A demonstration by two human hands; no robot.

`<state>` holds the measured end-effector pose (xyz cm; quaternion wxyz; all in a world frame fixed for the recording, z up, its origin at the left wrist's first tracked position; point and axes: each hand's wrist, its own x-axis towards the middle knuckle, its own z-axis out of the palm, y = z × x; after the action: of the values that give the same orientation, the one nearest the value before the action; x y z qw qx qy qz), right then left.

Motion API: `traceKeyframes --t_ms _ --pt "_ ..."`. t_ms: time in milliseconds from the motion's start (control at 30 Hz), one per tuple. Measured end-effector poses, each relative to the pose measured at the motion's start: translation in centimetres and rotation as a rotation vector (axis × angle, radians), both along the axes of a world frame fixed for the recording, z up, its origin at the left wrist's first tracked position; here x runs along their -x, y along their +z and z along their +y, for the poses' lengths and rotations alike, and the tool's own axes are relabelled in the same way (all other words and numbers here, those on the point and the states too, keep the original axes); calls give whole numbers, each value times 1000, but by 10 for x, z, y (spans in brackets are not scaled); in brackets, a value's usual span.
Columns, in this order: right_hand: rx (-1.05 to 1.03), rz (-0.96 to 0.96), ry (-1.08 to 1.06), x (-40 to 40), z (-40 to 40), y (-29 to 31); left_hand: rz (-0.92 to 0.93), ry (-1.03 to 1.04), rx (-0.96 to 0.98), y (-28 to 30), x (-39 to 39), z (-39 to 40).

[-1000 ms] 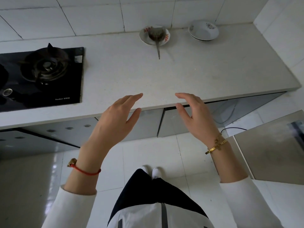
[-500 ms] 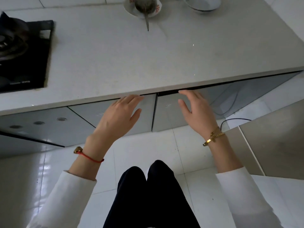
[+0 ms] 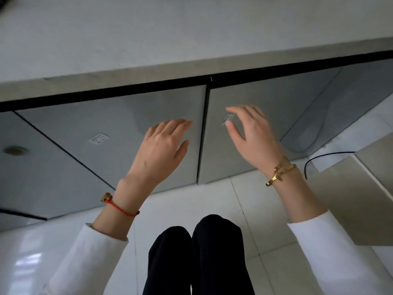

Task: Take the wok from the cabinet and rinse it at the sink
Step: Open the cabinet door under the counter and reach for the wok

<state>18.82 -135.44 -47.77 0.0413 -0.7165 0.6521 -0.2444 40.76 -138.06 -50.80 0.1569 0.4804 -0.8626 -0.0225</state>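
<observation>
view has dropped from counter to cabinet, both hands lower now: left hand [image 3: 163,145] and right hand [image 3: 253,133] empty, fingers loosely spread before the two shut doors [image 3: 119,150], likely to open them; wok unseen, presumably inside.

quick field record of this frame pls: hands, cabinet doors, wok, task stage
left hand: open, fingers straight, in front of left door
right hand: open, fingers near the small mark on right door
doors: both closed
contact: cannot tell
wok: not visible
countertop: above doors
stage: cabinet not yet opened
</observation>
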Motion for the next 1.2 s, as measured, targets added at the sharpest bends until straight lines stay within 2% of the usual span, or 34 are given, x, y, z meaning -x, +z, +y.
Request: traceKeyframes --t_ms 167,333,633,833,1000,1067,1200 --pt "107 19 -12 -4 -4 -48 40 -9 124 -50 -2 -10" --pt "223 2 -32 -8 -2 -70 90 -22 197 -72 3 -14" --pt "403 -54 -74 -16 -17 -47 174 -41 258 -63 22 -24" --pt "463 -203 -114 -22 -46 -30 231 -49 195 -68 37 -37" --pt "481 -229 -159 -34 -63 -23 277 -59 163 -76 47 -48" --pt "462 -310 -195 -39 -68 -21 312 -65 126 -80 50 -53" --pt "304 -702 -272 -44 -80 -16 359 -95 77 -85 54 -60"
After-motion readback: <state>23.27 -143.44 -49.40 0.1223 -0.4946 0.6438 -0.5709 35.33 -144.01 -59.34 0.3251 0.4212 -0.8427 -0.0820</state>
